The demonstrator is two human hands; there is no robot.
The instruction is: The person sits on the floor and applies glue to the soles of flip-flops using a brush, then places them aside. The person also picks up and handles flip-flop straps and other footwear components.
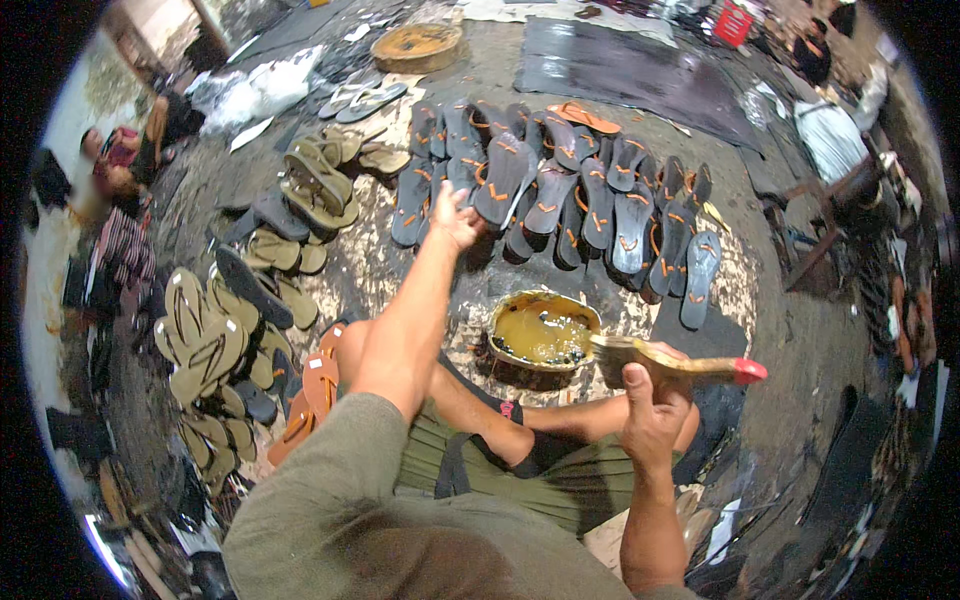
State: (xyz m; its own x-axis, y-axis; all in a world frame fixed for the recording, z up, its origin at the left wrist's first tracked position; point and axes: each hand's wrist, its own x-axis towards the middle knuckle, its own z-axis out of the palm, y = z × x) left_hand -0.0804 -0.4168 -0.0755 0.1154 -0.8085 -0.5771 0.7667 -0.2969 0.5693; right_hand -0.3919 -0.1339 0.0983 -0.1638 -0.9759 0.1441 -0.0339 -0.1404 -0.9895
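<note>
My left arm stretches forward, and my left hand (pixel 457 222) is at the near edge of the rows of dark sandals, its fingers apart. Right beside it is the heel end of a dark flip-flop (pixel 505 180) with orange straps; I cannot tell whether the fingertips touch it. My right hand (pixel 660 405) is closed around a paintbrush (pixel 700 365) with a pale wooden handle and a red end. The brush lies level, its bristles pointing left toward the rim of a bowl (pixel 497 350) of glossy yellowish-brown paste, close in front of my crossed legs.
Olive sandals (pixel 205 330) lie heaped on the left, with orange-brown sandals (pixel 318 385) by my knee. Farther off are a round brown tub (pixel 417 50), a dark sheet (pixel 640 75) and a red crate (pixel 732 22). People sit along the left wall; a wooden frame (pixel 810 235) stands right.
</note>
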